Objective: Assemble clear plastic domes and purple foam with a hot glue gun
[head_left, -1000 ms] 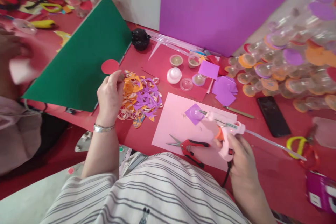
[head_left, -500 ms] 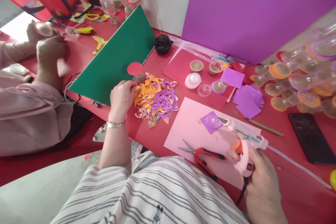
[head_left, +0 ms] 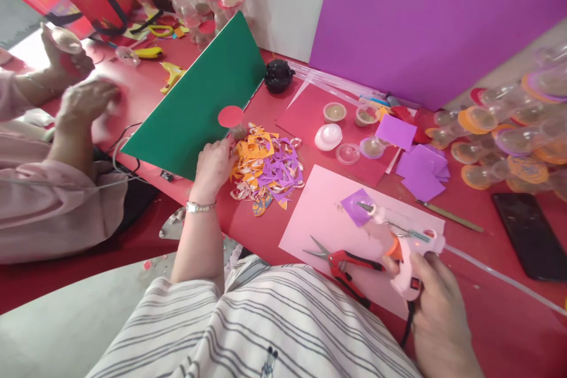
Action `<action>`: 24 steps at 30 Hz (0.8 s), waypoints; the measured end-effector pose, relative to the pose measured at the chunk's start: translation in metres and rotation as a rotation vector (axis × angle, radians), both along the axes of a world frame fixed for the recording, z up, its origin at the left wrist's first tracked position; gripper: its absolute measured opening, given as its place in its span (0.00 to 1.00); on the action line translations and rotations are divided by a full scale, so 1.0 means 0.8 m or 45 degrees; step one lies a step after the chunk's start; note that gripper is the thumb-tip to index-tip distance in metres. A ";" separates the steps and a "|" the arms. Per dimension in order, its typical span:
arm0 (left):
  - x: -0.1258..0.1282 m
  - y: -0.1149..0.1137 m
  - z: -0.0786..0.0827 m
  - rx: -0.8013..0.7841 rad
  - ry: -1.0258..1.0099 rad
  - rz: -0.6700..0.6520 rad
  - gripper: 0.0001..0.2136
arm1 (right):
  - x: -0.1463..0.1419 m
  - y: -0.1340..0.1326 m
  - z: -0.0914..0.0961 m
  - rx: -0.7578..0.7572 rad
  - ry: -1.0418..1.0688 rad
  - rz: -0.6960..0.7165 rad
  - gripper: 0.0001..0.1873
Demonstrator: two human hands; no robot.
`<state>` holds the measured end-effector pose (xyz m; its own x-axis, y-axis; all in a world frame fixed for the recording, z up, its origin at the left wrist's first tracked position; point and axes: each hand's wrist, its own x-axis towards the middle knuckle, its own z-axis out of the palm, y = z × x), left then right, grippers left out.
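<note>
My right hand (head_left: 432,301) grips a pink glue gun (head_left: 405,248) whose nozzle touches a purple paper square (head_left: 357,207) lying on a pink sheet (head_left: 319,218). My left hand (head_left: 213,166) rests curled at the edge of a green board (head_left: 199,100), beside a small clear cup topped by a red paper circle (head_left: 231,116); whether its fingers hold the cup is unclear. A pile of orange and purple paper scraps (head_left: 266,168) lies just right of that hand.
Red-handled scissors (head_left: 343,261) lie on the pink sheet. Purple squares (head_left: 420,168), small cups (head_left: 334,112) and a white dome (head_left: 328,137) sit further back. Many lidded cups (head_left: 509,130) crowd the right. A phone (head_left: 527,235) lies right. Another person's hands (head_left: 82,103) work at left.
The view has swung left and steadied. The glue gun's nozzle has come down onto the purple square. My left hand stays by the cup with the red circle.
</note>
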<state>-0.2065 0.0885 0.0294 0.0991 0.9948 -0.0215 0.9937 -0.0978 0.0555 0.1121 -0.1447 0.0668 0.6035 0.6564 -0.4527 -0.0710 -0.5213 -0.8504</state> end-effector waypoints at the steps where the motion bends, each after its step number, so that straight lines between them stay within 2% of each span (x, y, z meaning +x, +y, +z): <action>1: 0.000 0.000 -0.001 0.007 -0.021 0.011 0.17 | 0.000 0.000 0.000 0.015 -0.006 0.004 0.14; 7: 0.002 -0.001 0.007 0.142 -0.244 0.053 0.12 | 0.003 -0.016 -0.026 0.089 0.082 -0.028 0.15; 11: -0.004 -0.004 0.022 0.394 -0.450 0.178 0.08 | 0.001 -0.020 -0.039 0.099 0.117 -0.059 0.17; 13: -0.004 -0.006 0.030 0.511 -0.582 0.142 0.07 | 0.000 -0.018 -0.039 0.122 0.113 -0.069 0.17; 15: 0.004 -0.011 0.034 0.538 -0.732 0.106 0.06 | -0.003 -0.014 -0.038 0.161 0.088 -0.113 0.18; 17: 0.026 -0.023 0.035 0.477 -0.940 0.044 0.05 | -0.005 -0.010 -0.038 0.194 0.065 -0.168 0.19; 19: 0.062 -0.043 0.033 0.343 -1.132 -0.073 0.04 | -0.008 -0.006 -0.038 0.221 0.040 -0.205 0.19; 22: 0.126 -0.079 0.029 0.098 -1.333 -0.432 0.02 | -0.012 -0.002 -0.037 0.235 0.020 -0.229 0.20; 24: 0.163 -0.100 0.027 0.075 -1.402 -0.630 0.04 | -0.015 -0.001 -0.036 0.241 0.022 -0.265 0.21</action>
